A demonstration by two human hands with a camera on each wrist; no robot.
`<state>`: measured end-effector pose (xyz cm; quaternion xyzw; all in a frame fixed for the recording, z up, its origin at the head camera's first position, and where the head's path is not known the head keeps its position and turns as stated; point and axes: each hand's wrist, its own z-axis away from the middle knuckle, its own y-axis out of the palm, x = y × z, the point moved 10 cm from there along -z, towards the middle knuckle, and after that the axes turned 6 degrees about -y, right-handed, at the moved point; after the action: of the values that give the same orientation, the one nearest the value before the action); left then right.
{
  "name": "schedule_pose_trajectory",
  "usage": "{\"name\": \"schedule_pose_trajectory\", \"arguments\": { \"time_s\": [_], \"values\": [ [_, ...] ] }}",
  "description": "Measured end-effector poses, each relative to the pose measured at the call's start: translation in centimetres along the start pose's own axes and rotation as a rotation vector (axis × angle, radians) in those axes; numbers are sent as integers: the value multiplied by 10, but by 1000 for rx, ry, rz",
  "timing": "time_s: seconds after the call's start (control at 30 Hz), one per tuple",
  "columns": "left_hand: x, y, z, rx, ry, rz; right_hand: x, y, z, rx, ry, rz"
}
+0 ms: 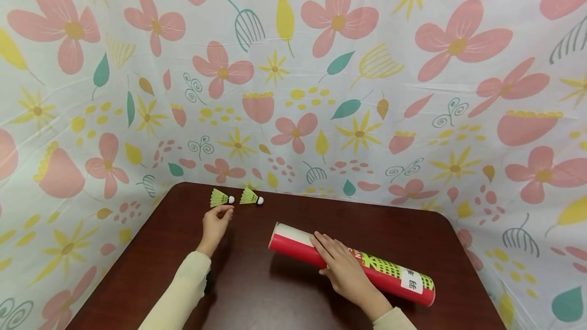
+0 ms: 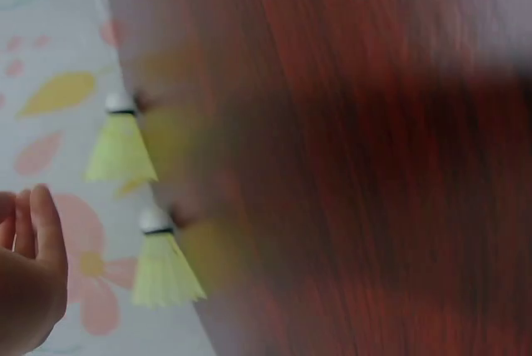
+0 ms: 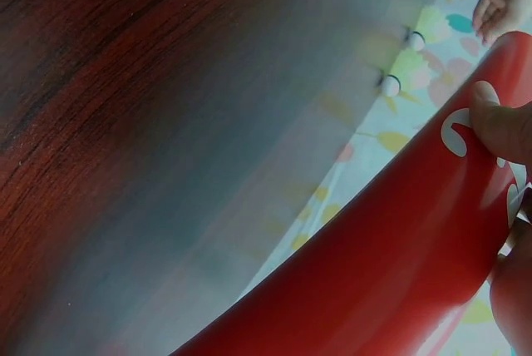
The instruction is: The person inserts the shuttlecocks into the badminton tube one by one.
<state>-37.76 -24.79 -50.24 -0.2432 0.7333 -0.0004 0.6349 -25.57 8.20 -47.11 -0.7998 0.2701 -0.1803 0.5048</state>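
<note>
Two yellow-green shuttlecocks with white heads lie side by side near the far left edge of the table: a left one (image 1: 221,198) and a right one (image 1: 250,197). My left hand (image 1: 214,228) is just in front of the left shuttlecock, fingers loosely bent, holding nothing. In the left wrist view, that hand (image 2: 33,273) shows apart from both shuttlecocks. My right hand (image 1: 344,271) grips a long red shuttlecock tube (image 1: 385,281), fingers over its top and thumb along its near side. The tube slants down to the right; its far-side label is partly covered by the hand.
The dark brown wooden table (image 1: 257,279) has rounded far corners. A white cloth (image 1: 293,80) printed with flowers and leaves hangs behind it and along both sides. A white label (image 1: 411,281) with black characters is on the tube's right part.
</note>
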Motion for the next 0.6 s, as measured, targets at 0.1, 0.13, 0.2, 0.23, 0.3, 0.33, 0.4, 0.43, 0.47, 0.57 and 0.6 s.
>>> {"name": "schedule_pose_trajectory", "arguments": {
  "time_s": [0.1, 0.13, 0.2, 0.23, 0.3, 0.33, 0.4, 0.43, 0.47, 0.57, 0.6],
  "values": [
    [5, -15, -11, -98, 7, -47, 0, -1, 1, 1, 2, 2],
    [7, -20, -14, -128, 5, -59, 0, -1, 1, 3, 3, 1],
    [11, -29, -21, -177, -9, -69, -1, -1, 1, 5, 10, -5],
    [14, -33, -24, -192, -22, -69, -1, -1, 2, 9, 12, -5],
    [20, -39, -30, -204, -57, -62, -1, 0, 2, 13, 11, -5],
    [23, -41, -33, -201, -74, -59, -1, 0, 2, 12, 12, -8],
    [31, -42, -39, -179, -115, -50, -1, -1, 2, 7, 8, -5],
    [35, -42, -41, -167, -138, -42, -1, -1, 2, 4, 3, -2],
    [39, -42, -43, -154, -161, -29, -1, -1, 3, -1, 1, -4],
    [50, -39, -47, -109, -226, 7, 0, -3, 2, -15, -6, -2],
    [54, -38, -48, -96, -246, 15, 0, -3, 2, -18, -12, 0]
  ]
}}
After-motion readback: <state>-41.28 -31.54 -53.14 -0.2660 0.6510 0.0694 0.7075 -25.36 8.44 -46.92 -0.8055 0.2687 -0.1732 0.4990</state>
